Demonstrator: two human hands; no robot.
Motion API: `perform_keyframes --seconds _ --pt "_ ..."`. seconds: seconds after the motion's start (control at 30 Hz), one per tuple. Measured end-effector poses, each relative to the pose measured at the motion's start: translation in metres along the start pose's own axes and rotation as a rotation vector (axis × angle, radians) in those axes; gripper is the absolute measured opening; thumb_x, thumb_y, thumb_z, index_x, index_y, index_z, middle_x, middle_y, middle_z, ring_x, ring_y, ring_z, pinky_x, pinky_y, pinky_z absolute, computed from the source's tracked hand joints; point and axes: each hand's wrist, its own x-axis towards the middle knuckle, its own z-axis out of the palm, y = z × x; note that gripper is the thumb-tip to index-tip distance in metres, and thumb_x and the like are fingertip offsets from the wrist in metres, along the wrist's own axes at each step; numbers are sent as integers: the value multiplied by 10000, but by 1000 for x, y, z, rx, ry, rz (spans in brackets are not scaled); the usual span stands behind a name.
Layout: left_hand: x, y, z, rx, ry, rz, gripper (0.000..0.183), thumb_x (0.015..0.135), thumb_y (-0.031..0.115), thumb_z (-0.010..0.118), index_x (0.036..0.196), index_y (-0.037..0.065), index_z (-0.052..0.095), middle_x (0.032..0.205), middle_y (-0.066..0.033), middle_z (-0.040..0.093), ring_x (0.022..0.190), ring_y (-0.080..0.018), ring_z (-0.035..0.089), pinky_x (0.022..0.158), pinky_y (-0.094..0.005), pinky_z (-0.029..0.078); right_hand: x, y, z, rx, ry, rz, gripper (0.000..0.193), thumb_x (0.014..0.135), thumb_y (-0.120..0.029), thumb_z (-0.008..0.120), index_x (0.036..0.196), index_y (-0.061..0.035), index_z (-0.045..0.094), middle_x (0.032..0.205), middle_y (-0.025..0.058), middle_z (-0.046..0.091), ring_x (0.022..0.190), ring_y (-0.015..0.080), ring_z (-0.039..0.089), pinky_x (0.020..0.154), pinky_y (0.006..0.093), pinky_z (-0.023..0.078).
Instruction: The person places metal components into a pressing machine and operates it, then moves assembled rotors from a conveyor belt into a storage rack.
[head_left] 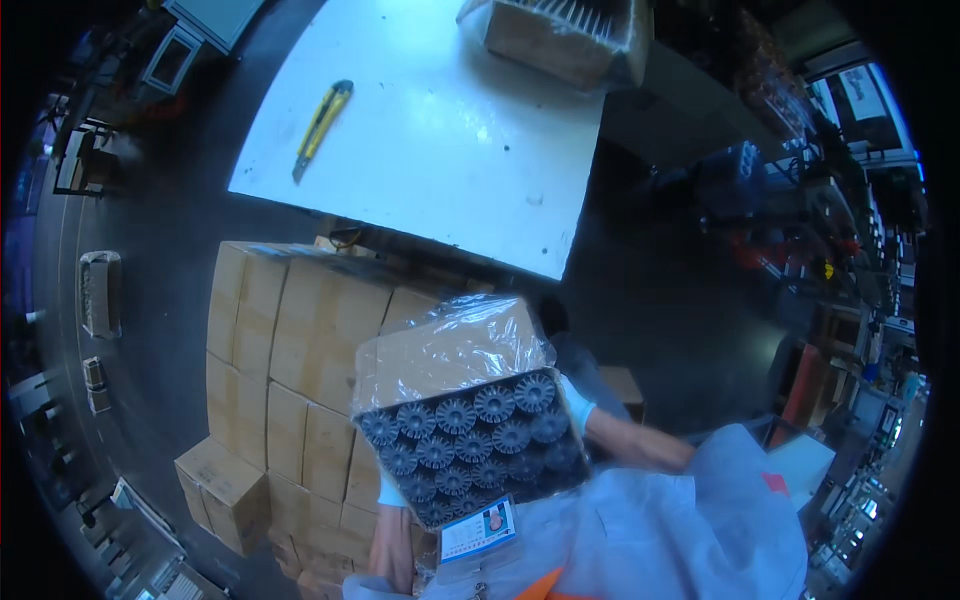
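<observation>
Close to my body, a cardboard box [450, 355] wrapped in clear plastic film is tilted toward me. Its visible face shows a black tray of round, gear-like parts [455, 416] set in rows. My left hand [390, 492], in a pale glove, holds the box by its lower left side. At the right side my right hand [576, 402], also in a pale glove, grips it. Most of the fingers of both hands are hidden behind the box. A badge card [480, 530] hangs in front of my grey clothing, just below the tray.
Ahead is a white table [430, 150] with a yellow utility knife [323, 130] on it. An open carton [550, 45] of thin upright pieces sits at the table's far right. Stacked cardboard boxes [325, 320] stand at the left, below the table edge. Dark floor [660, 310] lies to the right.
</observation>
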Motion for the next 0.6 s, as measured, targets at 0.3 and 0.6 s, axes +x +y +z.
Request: perform_keyframes --seconds 0.3,0.6 --pt "-32 9 38 -102 -79 259 537 1079 418 355 1408 24 514 1347 -118 599 1154 -277 607 1003 -411 516 -68 -111 142 -808 -64 -296 475 1056 -301 526 1461 -58 478 1286 63 616 1106 130 545 969 302 470" --pt "-18 15 154 -242 -107 475 539 1078 420 357 1411 25 511 1353 -118 596 1158 -282 605 1009 -414 513 -80 -258 255 -1204 -226 -384 362 1029 -223 567 1318 -8 604 1249 148 651 1149 242 602 970 344 496"
